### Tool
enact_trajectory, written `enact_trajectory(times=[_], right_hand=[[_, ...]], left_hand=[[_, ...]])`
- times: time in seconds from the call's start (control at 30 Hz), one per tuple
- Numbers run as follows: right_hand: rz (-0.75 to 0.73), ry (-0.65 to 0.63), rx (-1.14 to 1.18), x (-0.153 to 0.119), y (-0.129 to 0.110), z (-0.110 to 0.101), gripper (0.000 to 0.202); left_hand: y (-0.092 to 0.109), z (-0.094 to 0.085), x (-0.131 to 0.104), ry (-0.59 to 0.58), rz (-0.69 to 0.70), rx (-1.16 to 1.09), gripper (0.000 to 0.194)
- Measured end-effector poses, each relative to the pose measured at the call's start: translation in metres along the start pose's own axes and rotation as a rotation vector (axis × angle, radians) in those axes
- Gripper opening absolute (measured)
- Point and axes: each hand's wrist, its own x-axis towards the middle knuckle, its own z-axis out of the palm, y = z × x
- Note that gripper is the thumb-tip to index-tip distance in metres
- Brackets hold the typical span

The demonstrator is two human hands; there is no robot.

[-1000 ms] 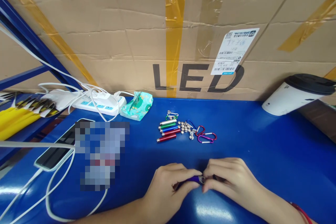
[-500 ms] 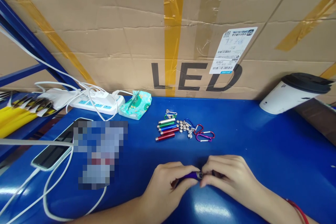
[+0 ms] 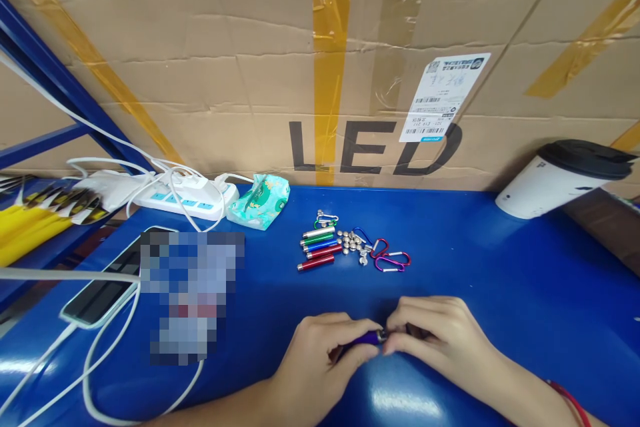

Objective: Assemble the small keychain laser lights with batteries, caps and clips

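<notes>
My left hand [image 3: 327,353] is wrapped round a dark purple tube [image 3: 367,339], whose metal end points right. The fingertips of my right hand [image 3: 435,327] are pinched at that metal end; whatever they grip there is too small and hidden to name. Beyond the hands lie several metal tubes side by side, among them a green one [image 3: 317,239], a blue one [image 3: 321,245] and a red one [image 3: 316,263]. Small silver caps [image 3: 347,240] are heaped beside them, with red [image 3: 380,248] and purple [image 3: 390,264] carabiners to their right.
A white cup [image 3: 543,183] with a black lid leans at the right. On the left are a phone [image 3: 107,287], white cables, a power strip [image 3: 183,200] and a green tissue pack [image 3: 260,202]. A large cardboard box [image 3: 250,80] stands behind the blue table [image 3: 480,260].
The purple tube has turned or shifted slightly between my fingers. Both hands stay in nearly the same place.
</notes>
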Motion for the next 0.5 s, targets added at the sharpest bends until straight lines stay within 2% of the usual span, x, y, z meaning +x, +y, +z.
enact_trajectory(times=[0.5], right_hand=[[-0.008, -0.012, 0.036, 0.0006, -0.0006, -0.0012, 0.034]], left_hand=[[0.0021, -0.0005, 0.0006, -0.026, -0.005, 0.002, 0.021]])
